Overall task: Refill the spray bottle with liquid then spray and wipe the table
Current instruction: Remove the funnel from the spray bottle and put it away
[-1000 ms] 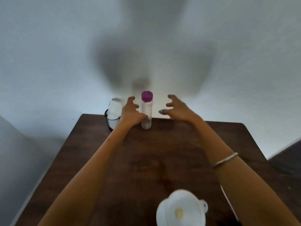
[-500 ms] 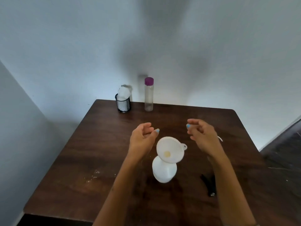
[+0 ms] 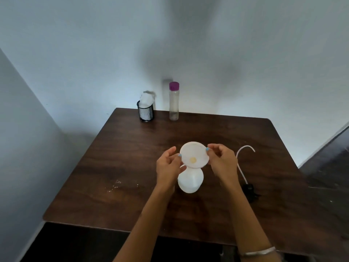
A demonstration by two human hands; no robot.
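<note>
A white spray bottle body (image 3: pixel 190 181) stands on the dark wooden table (image 3: pixel 122 159) with a white funnel (image 3: pixel 194 155) set in its neck. My left hand (image 3: pixel 168 166) pinches the funnel's left rim. My right hand (image 3: pixel 221 161) pinches its right rim. The black spray head (image 3: pixel 249 190) with its white dip tube (image 3: pixel 240 159) lies on the table to the right of my right hand. A clear bottle with a purple cap (image 3: pixel 174 101) stands at the table's far edge.
A black mesh cup holding white cloth or tissue (image 3: pixel 145 109) stands left of the clear bottle, by the wall. Small white specks (image 3: pixel 115 186) mark the table to the left. The table's near edge runs below my forearms.
Both hands drew back from the purple-capped bottle at the far edge, came to the funnel on the spray bottle, and now pinch its rim. The view also tilted down.
</note>
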